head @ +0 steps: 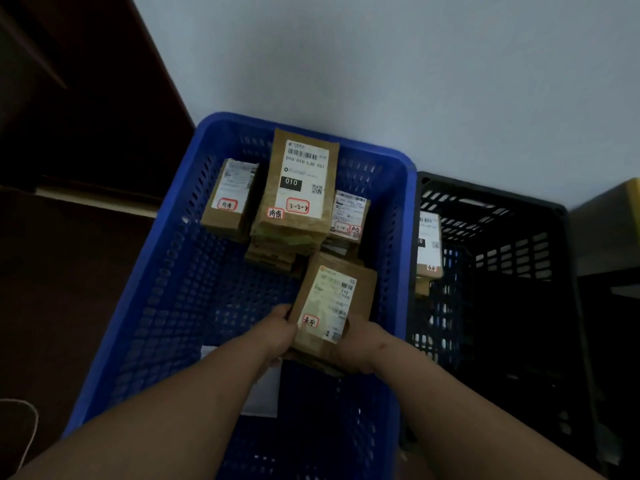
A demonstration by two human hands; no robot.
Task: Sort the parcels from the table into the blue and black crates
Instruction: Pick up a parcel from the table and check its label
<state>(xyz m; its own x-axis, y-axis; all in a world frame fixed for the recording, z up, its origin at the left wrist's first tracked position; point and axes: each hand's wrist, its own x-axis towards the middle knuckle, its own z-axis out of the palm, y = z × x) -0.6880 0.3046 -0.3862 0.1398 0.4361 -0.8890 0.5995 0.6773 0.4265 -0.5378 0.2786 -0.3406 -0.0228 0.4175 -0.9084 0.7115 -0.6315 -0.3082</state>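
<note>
Both hands, left hand (277, 332) and right hand (358, 341), grasp a brown parcel (334, 303) with fingers curled round it, mid-frame over blue crate (138, 306); black crate (519, 271) right.

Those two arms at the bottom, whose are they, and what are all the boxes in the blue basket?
There is no machine here. The arms belong to a person wearing a camera on their head, so you look down just as they do. Their left hand and right hand together hold a brown parcel with a white label over the blue crate. At the far end of that crate lie more parcels: a tall stack, a small box to its left, and another to its right. Beside it stands a black crate with a parcel inside too.
</note>
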